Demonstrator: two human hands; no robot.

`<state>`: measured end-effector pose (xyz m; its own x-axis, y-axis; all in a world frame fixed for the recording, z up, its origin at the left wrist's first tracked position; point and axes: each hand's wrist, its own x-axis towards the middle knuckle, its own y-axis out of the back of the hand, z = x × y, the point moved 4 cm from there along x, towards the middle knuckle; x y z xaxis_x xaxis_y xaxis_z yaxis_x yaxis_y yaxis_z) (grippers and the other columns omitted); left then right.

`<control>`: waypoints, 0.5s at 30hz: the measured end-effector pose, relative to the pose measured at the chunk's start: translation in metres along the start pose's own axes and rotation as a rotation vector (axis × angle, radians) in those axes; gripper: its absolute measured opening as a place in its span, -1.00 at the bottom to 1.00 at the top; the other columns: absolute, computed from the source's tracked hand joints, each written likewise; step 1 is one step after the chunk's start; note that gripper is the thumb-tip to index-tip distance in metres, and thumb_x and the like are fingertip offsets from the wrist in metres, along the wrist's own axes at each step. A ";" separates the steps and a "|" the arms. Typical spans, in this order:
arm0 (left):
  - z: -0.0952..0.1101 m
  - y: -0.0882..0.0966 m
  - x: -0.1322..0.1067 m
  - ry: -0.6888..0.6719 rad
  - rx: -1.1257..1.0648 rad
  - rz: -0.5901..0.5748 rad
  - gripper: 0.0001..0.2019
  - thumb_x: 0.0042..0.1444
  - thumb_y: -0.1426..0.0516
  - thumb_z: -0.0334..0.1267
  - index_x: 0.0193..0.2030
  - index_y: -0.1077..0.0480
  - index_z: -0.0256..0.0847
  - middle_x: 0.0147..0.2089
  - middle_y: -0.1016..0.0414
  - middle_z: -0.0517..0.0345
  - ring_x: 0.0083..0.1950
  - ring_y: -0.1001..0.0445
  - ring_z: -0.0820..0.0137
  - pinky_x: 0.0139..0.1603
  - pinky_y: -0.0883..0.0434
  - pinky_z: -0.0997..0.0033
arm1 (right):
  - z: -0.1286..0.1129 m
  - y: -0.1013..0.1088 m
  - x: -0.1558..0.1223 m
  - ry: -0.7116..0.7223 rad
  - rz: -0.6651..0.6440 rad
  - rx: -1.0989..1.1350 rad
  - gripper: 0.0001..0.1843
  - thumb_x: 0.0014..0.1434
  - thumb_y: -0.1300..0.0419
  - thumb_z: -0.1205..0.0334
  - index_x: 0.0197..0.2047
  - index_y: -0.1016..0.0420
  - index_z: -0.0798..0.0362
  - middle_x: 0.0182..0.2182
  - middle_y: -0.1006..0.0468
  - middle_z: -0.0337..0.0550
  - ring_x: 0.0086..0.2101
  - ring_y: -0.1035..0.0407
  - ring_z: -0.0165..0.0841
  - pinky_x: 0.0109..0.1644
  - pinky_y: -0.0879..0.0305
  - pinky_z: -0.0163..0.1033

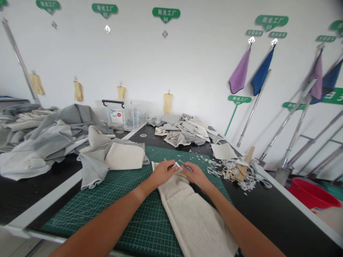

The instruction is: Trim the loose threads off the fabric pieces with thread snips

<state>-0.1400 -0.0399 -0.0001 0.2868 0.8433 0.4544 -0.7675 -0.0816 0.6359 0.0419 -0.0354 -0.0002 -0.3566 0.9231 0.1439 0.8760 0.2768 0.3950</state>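
Observation:
A long cream piece of fabric lies on the green cutting mat and runs down to the bottom of the view. My left hand is closed, pinching the fabric's far edge. Beside it, my right hand is closed around small blue-handled snips. Their metal tip points up and left, close to the fabric edge between my hands. Whether the blades touch the fabric is too small to tell. Part of the snips is hidden in my right fingers.
Grey and cream fabric heaps cover the left. Another fabric pile sits at the back, near a clear plastic box. On the right are grey scraps and gold-handled scissors. A red basin stands beyond the table edge.

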 end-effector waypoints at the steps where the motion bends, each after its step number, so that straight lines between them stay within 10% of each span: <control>1: 0.000 -0.001 0.000 0.002 -0.012 -0.013 -0.73 0.30 -0.05 -0.10 -0.39 -0.32 -0.17 -0.41 -0.40 0.25 -0.32 -0.35 0.39 -0.21 -0.26 0.42 | -0.001 0.000 0.000 0.032 0.026 -0.048 -0.59 0.20 -0.23 -0.18 -0.22 -0.46 0.03 -0.52 -0.38 -0.32 -0.53 -0.18 -0.45 -0.47 -0.06 -0.36; 15: -0.008 -0.001 0.004 0.077 -0.186 -0.002 -0.75 0.26 -0.12 -0.04 -0.16 -0.51 -0.13 -0.15 -0.59 0.19 -0.08 -0.52 0.35 -0.05 -0.36 0.45 | -0.006 -0.006 0.000 0.184 0.052 -0.240 -0.51 0.36 -0.03 -0.13 -0.33 -0.53 0.07 -0.40 -0.53 -0.24 -0.34 -0.33 -0.35 -0.26 -0.18 -0.33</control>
<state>-0.1421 -0.0326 -0.0040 0.2488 0.8823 0.3995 -0.8615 0.0132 0.5075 0.0352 -0.0383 0.0028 -0.3854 0.8644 0.3230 0.8006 0.1391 0.5829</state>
